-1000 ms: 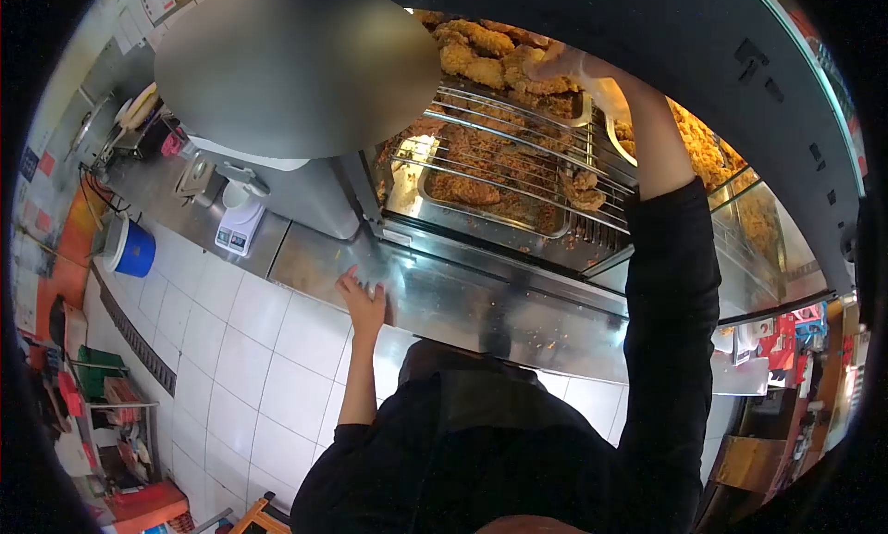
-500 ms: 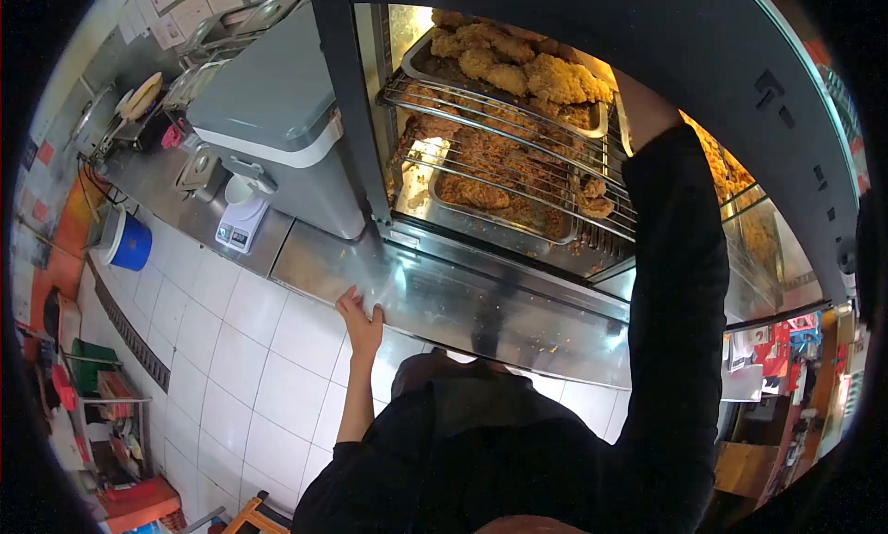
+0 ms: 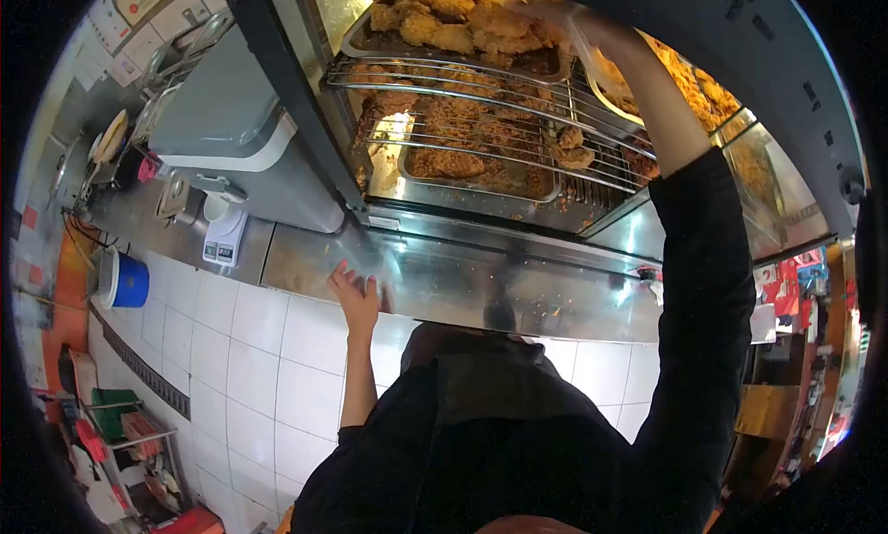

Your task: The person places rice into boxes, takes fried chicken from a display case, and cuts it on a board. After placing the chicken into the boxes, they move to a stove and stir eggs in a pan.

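My left hand (image 3: 357, 293) rests at the front edge of the steel counter (image 3: 435, 284), its fingers spread and holding nothing. My right hand (image 3: 578, 18) reaches inside the lit display cabinet, over the upper tray (image 3: 546, 76) of fried chicken (image 3: 444, 20). Its fingers are blurred and merge with the golden pieces, so I cannot make out whether they grip one. Something pale and translucent shows around the hand. Under that tray runs a wire rack (image 3: 481, 99). Below it, a lower tray (image 3: 546, 199) carries darker, crumbly fried chicken (image 3: 453, 164).
A grey lidded bin (image 3: 222, 127) stands left of the cabinet's dark frame (image 3: 296, 99). Beside it sits a white kitchen scale (image 3: 225, 238) with a cup on it. A blue bucket (image 3: 129, 282) is farther left. More fried food (image 3: 694, 85) lies at the cabinet's right.
My right hand, hidden behind the cabinet's top before, now shows over the upper tray's chicken. The view has shifted, and my left hand stays at the counter edge.
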